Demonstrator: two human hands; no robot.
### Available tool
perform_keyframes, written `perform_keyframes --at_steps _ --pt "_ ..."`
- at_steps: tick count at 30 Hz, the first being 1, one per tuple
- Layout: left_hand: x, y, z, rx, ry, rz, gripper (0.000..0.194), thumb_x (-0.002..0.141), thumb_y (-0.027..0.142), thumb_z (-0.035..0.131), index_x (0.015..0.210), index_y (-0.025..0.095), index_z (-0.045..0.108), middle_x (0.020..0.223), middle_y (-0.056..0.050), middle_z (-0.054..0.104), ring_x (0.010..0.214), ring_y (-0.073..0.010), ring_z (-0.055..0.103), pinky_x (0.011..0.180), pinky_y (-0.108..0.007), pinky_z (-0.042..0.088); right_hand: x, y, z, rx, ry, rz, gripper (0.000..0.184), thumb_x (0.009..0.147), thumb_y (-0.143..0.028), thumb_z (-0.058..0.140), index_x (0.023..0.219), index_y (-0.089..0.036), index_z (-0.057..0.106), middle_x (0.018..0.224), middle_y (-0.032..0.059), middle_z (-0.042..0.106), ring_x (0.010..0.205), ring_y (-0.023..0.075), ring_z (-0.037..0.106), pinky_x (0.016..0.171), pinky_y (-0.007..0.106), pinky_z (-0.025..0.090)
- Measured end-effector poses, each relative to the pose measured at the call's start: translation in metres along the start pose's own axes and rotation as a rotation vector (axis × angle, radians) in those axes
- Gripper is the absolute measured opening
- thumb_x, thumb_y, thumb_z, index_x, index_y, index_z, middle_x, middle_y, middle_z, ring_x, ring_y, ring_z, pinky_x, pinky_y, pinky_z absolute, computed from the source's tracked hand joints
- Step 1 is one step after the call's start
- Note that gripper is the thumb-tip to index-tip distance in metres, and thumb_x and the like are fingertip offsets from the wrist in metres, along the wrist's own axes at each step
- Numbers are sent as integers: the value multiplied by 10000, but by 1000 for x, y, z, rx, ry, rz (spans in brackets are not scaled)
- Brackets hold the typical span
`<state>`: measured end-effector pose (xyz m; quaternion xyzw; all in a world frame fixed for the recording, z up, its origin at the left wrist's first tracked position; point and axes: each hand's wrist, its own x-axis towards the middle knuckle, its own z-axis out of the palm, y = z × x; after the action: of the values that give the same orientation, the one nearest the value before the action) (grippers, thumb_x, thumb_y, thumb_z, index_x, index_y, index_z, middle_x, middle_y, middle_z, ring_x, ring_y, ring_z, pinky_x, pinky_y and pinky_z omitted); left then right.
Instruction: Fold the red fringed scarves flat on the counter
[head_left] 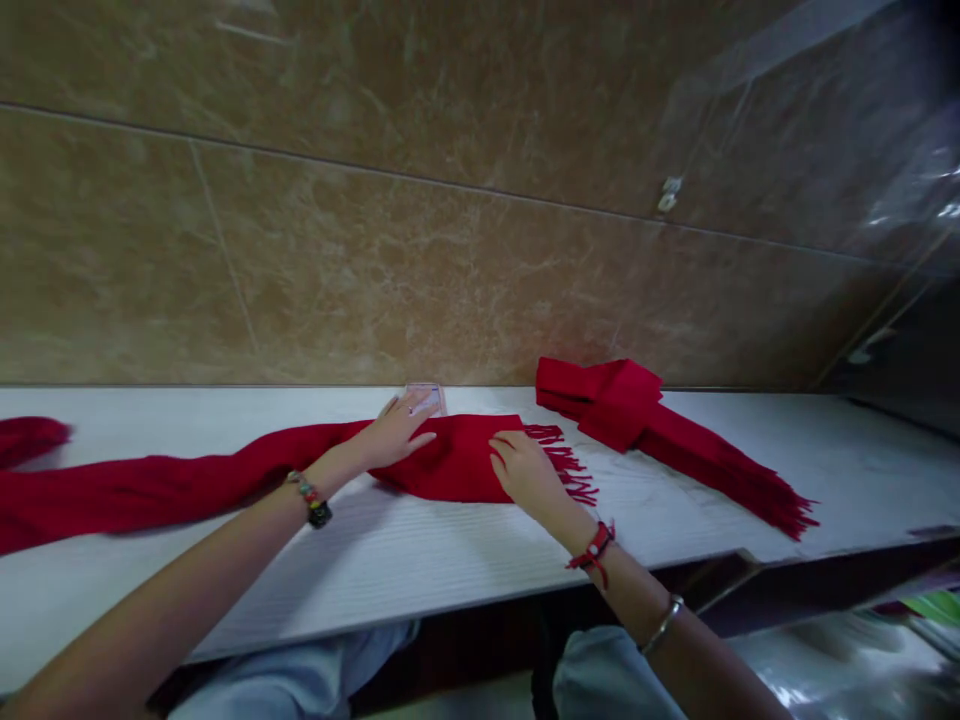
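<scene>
A long red scarf (pixel 469 460) stretches across the white table from the left side to its fringed end near the middle. My left hand (pixel 394 430) lies on the scarf with its fingers spread, the fingertips reaching toward a small pale card-like item (pixel 433 398) at the scarf's far edge. My right hand (pixel 523 470) rests on the flat part beside the fringe, its fingers bent and close together. Whether cloth is pinched under those fingertips is hidden. Farther right, a second red scarf (pixel 622 400) lies folded over itself, its fringe pointing right and toward me.
The white table (pixel 337 560) runs along a brown marble-tiled wall (pixel 360 280). A small white fitting (pixel 669 194) is fixed to the wall at upper right. Dark open space shows below the table's front edge, where my knees are.
</scene>
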<state>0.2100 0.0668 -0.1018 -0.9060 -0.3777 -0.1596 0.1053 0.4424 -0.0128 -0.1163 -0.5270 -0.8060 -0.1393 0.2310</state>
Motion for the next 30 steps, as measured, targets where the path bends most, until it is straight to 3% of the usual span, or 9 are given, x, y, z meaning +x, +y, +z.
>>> perform_keyframes --at_steps 4,7,12,16,21,25,30 --pt "-59 -41 -12 -58 -71 16 436 871 371 422 1257 171 445 1354 -108 387 1279 -234 271 1030 -405 272 13 -37 13 132 -66 -208 381 865 -284 454 1212 -135 502 1250 124 506 1159 222 426 981 394 337" --pt "-82 -50 -12 -72 -114 35 452 853 383 454 1243 156 463 1297 -108 454 1224 -220 361 1011 -373 316 15 -43 26 126 -164 -287 436 870 -352 446 1262 -162 454 1314 118 448 1231 232 358 1015 440 279" --pt "-84 -42 -14 -101 -123 84 426 811 242 517 1227 159 476 1250 -104 486 1122 -188 460 968 -321 368 11 -34 40 127 -240 -267 392 888 -351 410 1235 -186 490 1291 108 479 1225 228 375 1006 469 281" --pt "-83 -40 -18 -77 -124 62 430 783 175 536 1210 196 488 1161 -85 520 1013 -184 517 881 -301 427 9 -35 35 136 -149 -294 361 872 -316 446 1186 -159 532 1257 115 506 1199 239 400 999 474 302" --pt "-89 -40 -24 -40 -136 -1 383 820 237 520 1201 224 492 1087 -62 571 950 -183 554 788 -273 455 7 -45 28 218 -46 -459 331 811 -300 550 1088 -122 586 1080 120 586 1043 223 505 971 414 373" --pt "-94 -41 -32 -79 -185 -17 369 821 300 527 1178 211 512 1092 -52 600 985 -184 552 862 -294 420 2 -45 39 252 -75 -438 245 825 -179 512 1051 -132 596 995 102 600 933 195 544 836 334 484" --pt "-100 -49 -41 -12 -230 -43 575 721 462 609 1230 225 482 1179 -97 538 1062 -241 500 905 -364 382 1 -39 49 242 -84 -467 231 835 -121 473 1026 -136 602 978 93 599 932 189 538 837 330 489"
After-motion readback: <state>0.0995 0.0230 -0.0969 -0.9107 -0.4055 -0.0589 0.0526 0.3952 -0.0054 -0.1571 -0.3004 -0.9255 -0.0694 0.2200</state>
